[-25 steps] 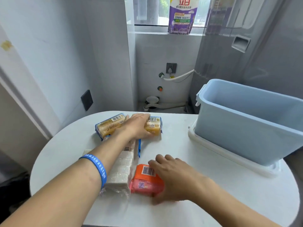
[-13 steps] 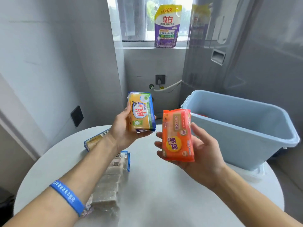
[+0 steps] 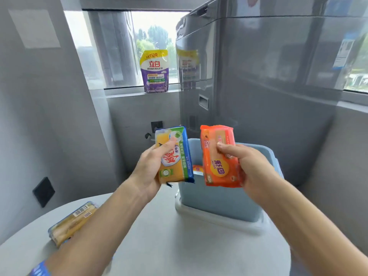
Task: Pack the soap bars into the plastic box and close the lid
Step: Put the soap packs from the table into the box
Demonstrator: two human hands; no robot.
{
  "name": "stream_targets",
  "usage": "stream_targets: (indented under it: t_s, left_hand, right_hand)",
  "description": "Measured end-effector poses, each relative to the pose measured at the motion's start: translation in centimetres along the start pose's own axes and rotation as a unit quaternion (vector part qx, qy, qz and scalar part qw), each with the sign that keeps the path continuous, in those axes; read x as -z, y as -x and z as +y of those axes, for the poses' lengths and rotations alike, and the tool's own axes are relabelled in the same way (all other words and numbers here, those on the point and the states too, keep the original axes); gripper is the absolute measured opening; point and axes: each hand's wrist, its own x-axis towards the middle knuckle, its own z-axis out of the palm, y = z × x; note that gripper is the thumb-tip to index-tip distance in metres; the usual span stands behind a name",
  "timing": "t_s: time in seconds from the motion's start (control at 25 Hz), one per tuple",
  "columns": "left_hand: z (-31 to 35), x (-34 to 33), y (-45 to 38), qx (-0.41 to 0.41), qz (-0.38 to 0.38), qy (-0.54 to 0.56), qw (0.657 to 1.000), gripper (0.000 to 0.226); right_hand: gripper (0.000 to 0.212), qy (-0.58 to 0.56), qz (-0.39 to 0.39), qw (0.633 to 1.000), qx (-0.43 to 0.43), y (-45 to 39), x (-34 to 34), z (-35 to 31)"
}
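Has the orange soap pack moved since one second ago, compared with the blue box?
Yes. The orange soap pack was lying on the white table; the right hand now holds it upright, lifted up in front of the blue plastic box opening.

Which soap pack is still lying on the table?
The yellow soap pack with a barcode label, flat at the table's left edge; the other two are held up.
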Motion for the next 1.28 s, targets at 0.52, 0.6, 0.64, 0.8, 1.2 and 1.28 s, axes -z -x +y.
stream_targets:
  t_s: [0.52,0.6,0.64,0.8,1.2,1.28]
  left_hand:
    - [-6.6,-8.6,-13.9,0.149,-0.058,-0.408,0.899,0.041]
    - [-7.2,-8.6,-14.4,0.157,-0.071,-0.447,0.878,0.035]
    - [-7.4,-8.7,-14.5,0.147,-0.079,-0.484,0.859,0.032]
    - [-7.4,-8.7,-13.9,0.034,-0.095,-0.712,0.694,0.029]
    - [-7.6,-8.6,-13.7,0.034,-0.158,-0.749,0.642,0.052]
    - [-7.7,-8.6,-13.8,0.029,-0.156,-0.751,0.641,0.051]
  right_hand:
    - [0.015,0.519,0.015,0.852,-0.068,-11.1,7.3,-0.1]
    - [0.014,0.554,0.007,0.829,-0.071,-11.7,7.2,0.1]
    - [0.014,0.606,0.001,0.794,-0.052,-12.1,7.4,0.2]
    - [0.01,0.795,0.001,0.604,0.056,-12.2,7.6,1.5]
    - [0.024,0.829,-0.161,0.534,0.041,-12.0,7.8,2.5]
    - [0.028,0.809,-0.165,0.563,0.029,-12.0,7.7,2.6]
